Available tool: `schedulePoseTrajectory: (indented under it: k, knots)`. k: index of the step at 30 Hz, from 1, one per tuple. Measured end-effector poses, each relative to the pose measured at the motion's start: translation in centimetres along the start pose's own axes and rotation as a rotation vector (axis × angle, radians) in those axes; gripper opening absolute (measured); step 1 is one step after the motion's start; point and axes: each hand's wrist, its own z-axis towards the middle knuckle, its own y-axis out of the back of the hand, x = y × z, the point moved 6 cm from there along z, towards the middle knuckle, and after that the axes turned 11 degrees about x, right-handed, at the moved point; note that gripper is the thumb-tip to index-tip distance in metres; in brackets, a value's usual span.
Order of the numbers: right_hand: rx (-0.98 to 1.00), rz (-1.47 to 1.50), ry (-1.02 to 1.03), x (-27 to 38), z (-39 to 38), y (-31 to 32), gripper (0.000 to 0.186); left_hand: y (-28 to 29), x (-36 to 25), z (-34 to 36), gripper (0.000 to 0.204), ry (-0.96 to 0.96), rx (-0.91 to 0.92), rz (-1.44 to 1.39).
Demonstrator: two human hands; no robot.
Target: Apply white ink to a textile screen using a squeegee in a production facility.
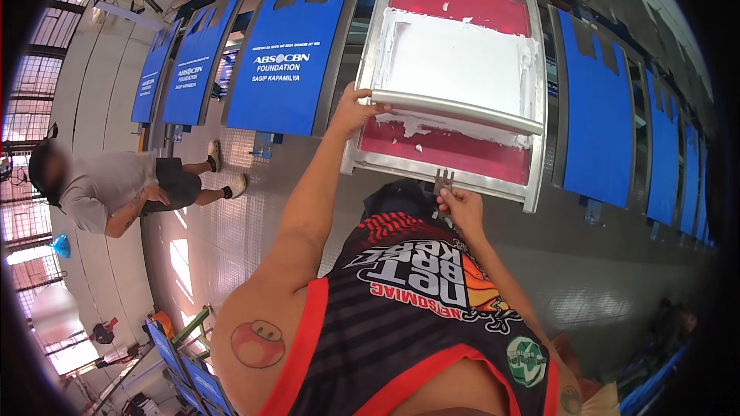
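A: R hand (461, 208)?
B: Fingers clamped on metal clip (443, 182) at near edge of screen frame (449, 169).
A: L hand (356, 110)?
B: Gripping squeegee (455, 109) end, lying across frame's white ink (455, 62). Blue bags (284, 54) beyond, both sides.

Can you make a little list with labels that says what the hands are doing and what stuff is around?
left hand: grips the end of the squeegee
right hand: holds the metal handle at the frame's near edge
frame: metal, red screen with white ink spread on it
bags: blue, laid flat in a row on both sides of the frame
other person: crouched on the floor at left
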Motion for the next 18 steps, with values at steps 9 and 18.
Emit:
schedulePoseTrajectory:
  k: [9, 18]
  knots:
    - [0.012, -0.606, 0.195, 9.8, -1.4, 4.7, 0.031, -1.4, -6.3, -2.0, 0.040, -0.258, -0.195, 0.698]
    - [-0.115, -1.464, 0.071, 21.9, 9.3, 14.1, 0.032, -3.2, -12.5, 8.4, 0.037, -0.109, 0.389, 1.189]
